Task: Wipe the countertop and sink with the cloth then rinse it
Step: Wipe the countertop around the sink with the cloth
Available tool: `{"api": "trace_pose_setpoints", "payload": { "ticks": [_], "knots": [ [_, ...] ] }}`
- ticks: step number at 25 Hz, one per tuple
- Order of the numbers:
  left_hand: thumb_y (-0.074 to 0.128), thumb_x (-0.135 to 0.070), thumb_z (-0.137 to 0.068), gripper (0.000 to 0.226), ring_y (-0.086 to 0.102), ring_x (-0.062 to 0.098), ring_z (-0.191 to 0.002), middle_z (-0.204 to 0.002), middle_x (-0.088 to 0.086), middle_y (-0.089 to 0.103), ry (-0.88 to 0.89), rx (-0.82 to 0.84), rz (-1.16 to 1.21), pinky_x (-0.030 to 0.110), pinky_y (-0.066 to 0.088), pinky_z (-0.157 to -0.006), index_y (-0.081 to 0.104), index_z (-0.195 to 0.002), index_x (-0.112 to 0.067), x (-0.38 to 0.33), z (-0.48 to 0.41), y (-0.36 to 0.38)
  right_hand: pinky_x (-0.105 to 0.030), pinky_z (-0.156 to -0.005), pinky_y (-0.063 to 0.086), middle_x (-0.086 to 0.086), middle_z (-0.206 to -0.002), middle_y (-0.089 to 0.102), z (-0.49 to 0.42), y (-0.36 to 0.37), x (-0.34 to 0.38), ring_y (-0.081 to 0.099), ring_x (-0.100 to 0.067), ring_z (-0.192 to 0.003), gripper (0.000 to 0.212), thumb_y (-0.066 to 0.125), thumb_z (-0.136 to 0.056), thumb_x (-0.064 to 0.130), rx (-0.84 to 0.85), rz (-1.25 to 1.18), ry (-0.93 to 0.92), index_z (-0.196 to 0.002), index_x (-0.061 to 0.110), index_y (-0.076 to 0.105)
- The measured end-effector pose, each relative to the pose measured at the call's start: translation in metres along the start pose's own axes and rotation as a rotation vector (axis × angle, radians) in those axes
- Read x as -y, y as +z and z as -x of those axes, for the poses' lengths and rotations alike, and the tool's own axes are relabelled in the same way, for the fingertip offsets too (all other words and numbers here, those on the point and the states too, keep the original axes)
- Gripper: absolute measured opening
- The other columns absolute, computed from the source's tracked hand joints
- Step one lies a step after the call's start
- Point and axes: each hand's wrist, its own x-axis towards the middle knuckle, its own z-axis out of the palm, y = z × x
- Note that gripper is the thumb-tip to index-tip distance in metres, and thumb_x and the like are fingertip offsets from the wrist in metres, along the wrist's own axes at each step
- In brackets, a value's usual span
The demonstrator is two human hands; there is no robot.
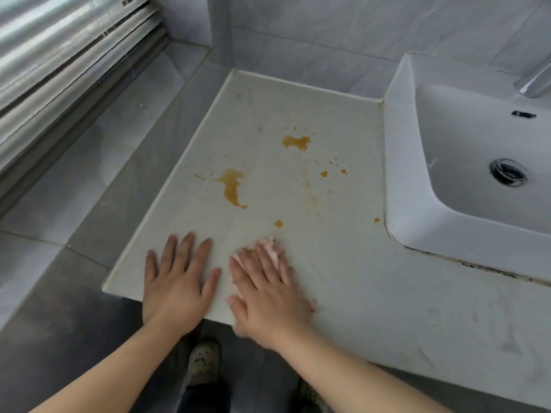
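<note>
The pale countertop point(343, 263) carries several orange-brown stains, the largest point(232, 186) left of centre and another point(296, 142) farther back. My right hand point(265, 289) lies flat near the front edge, pressing down a pink cloth point(269, 244) whose edge shows past the fingertips. My left hand point(176, 281) rests flat and empty on the counter beside it, fingers spread. The white basin sink point(399, 180) stands at the right with its drain point(508, 171) in view.
A chrome tap point(535, 81) reaches over the sink from the upper right. Grey tiled walls close the counter at the back and left. A window blind point(65, 55) hangs at upper left. Dark grime point(495, 271) lines the sink's front base. Shoes point(204, 362) show below the counter's front edge.
</note>
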Motion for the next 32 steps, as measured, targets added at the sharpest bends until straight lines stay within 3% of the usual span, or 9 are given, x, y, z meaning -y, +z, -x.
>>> {"api": "trace_pose_setpoints", "payload": {
  "ticks": [3,7,11,14,16,19,24,28,32],
  "knots": [
    [0.008,-0.052,-0.088,0.065,0.013,0.018,-0.142,-0.152,-0.001,0.028,0.024,-0.021,0.089,0.040,0.004,-0.114,0.032,-0.144,-0.026,0.007,-0.004,0.001,-0.040,-0.115,-0.007,0.002,-0.160,0.014,-0.047,-0.004,-0.004,0.004,-0.020,-0.147,0.064,0.014,-0.092,0.047,0.024,-0.001,-0.037,-0.151,0.023,0.018],
    [0.010,-0.053,-0.095,0.064,0.033,0.022,-0.135,-0.143,0.006,0.044,0.023,0.007,0.029,0.032,0.007,-0.111,0.043,-0.138,-0.020,0.040,0.009,-0.002,-0.044,-0.109,0.018,-0.002,-0.148,0.041,-0.004,0.002,0.004,0.034,-0.024,-0.139,0.061,0.032,-0.091,0.048,0.022,0.006,-0.115,-0.141,0.016,0.042],
    [0.012,-0.055,-0.094,0.066,0.028,0.029,-0.135,-0.144,0.015,0.041,-0.110,-0.016,0.067,0.031,0.000,-0.112,0.041,-0.138,-0.014,0.046,0.028,-0.001,-0.045,-0.108,0.019,-0.002,-0.146,0.045,-0.034,0.005,0.020,0.039,-0.025,-0.137,0.060,0.032,-0.088,0.047,0.008,0.015,-0.121,-0.138,0.017,0.048],
    [0.013,-0.050,-0.096,0.066,0.032,0.025,-0.132,-0.140,0.016,0.046,-0.110,-0.064,0.087,0.029,0.004,-0.112,0.046,-0.134,-0.007,0.048,0.029,-0.002,-0.043,-0.117,-0.009,-0.002,-0.158,0.022,-0.088,0.000,0.057,0.013,-0.023,-0.146,0.069,0.010,-0.089,0.047,0.043,-0.068,-0.087,-0.150,0.018,0.025],
    [0.014,-0.046,-0.097,0.066,0.040,0.024,-0.127,-0.134,0.016,0.052,-0.106,-0.092,0.140,0.030,0.014,-0.111,0.051,-0.129,-0.003,0.056,0.034,-0.004,-0.039,-0.113,-0.019,0.000,-0.160,0.009,-0.093,0.006,0.069,-0.002,-0.021,-0.147,0.071,0.001,-0.087,0.046,0.102,-0.107,-0.238,-0.152,0.020,0.013],
    [0.027,-0.041,-0.097,0.059,0.048,0.024,-0.119,-0.122,0.019,0.060,-0.078,-0.190,0.210,0.031,0.026,-0.108,0.060,-0.117,0.004,0.064,0.043,-0.001,-0.037,-0.116,-0.001,0.003,-0.154,0.030,-0.091,-0.001,0.060,0.022,-0.019,-0.144,0.055,0.025,-0.094,0.037,0.086,-0.026,-0.520,-0.147,0.024,0.034],
    [0.044,-0.027,-0.086,0.044,0.058,0.029,-0.110,-0.114,0.018,0.064,-0.078,-0.305,0.223,0.036,0.037,-0.101,0.065,-0.108,0.004,0.062,0.041,0.004,-0.039,-0.115,-0.015,0.006,-0.161,0.001,-0.121,0.004,0.086,-0.008,-0.017,-0.147,0.053,0.022,-0.102,0.035,0.110,-0.106,-0.215,-0.152,0.024,0.008],
    [0.041,-0.017,-0.084,0.038,0.061,0.026,-0.104,-0.108,0.018,0.067,-0.049,-0.360,0.194,0.031,0.040,-0.099,0.068,-0.101,0.004,0.062,0.041,-0.002,-0.040,-0.117,0.007,0.002,-0.151,0.037,-0.102,0.003,0.062,0.029,-0.022,-0.142,0.056,0.024,-0.092,0.037,0.083,-0.057,-0.423,-0.143,0.022,0.041],
    [0.040,-0.023,-0.081,0.041,0.068,0.029,-0.096,-0.104,0.014,0.070,-0.049,-0.264,0.157,0.041,0.050,-0.086,0.073,-0.096,-0.004,0.041,0.020,-0.012,-0.043,-0.110,0.016,-0.001,-0.147,0.044,-0.067,-0.003,0.016,0.034,-0.023,-0.139,0.057,0.028,-0.090,0.040,0.034,-0.024,-0.190,-0.140,0.019,0.045]
  ]
}}
